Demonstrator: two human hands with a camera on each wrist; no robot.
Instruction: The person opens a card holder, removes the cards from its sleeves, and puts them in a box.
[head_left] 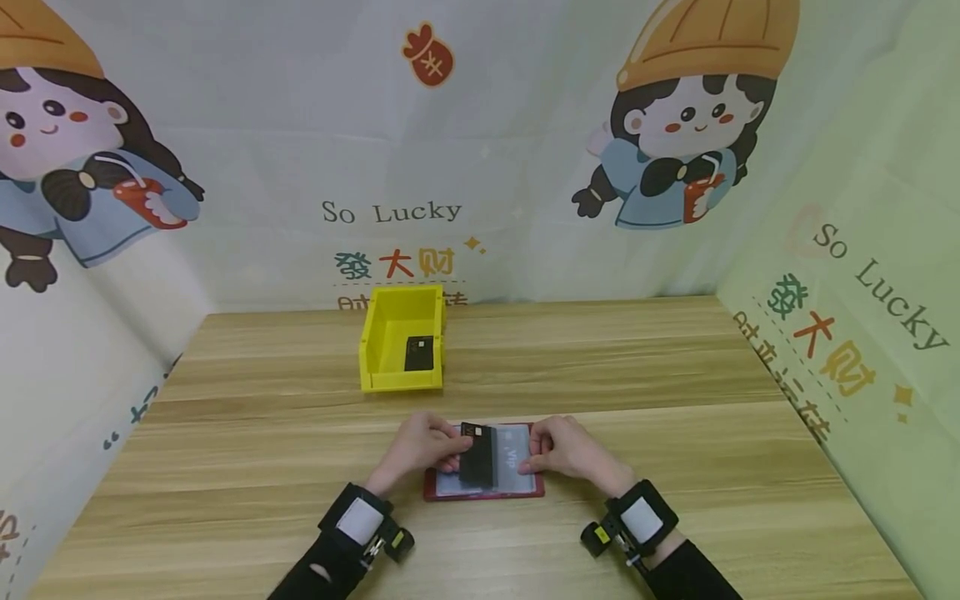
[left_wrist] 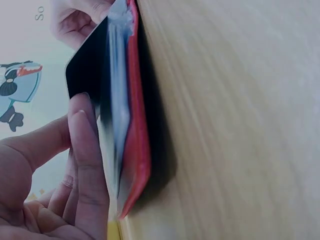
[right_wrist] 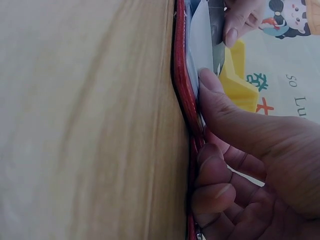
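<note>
An opened red card holder (head_left: 431, 487) with clear plastic sleeves (head_left: 514, 450) lies on the table. My left hand (head_left: 422, 446) pinches a black card (head_left: 480, 462) by its left edge, between thumb and fingers. In the left wrist view the black card (left_wrist: 89, 67) stands tilted against the stack of sleeves, its lower end hidden there. At the holder's right side, my right hand (head_left: 572, 450) holds the sleeves and red cover edge. Its thumb (right_wrist: 212, 87) presses on a sleeve in the right wrist view, with the other fingers curled by the red cover (right_wrist: 182, 75).
Behind the holder, toward the table's back edge, stands a yellow bin (head_left: 401, 381) with another black card (head_left: 419, 353) in it. A printed cloth backdrop (head_left: 525, 167) rises behind the wooden table (head_left: 637, 358) and along its sides.
</note>
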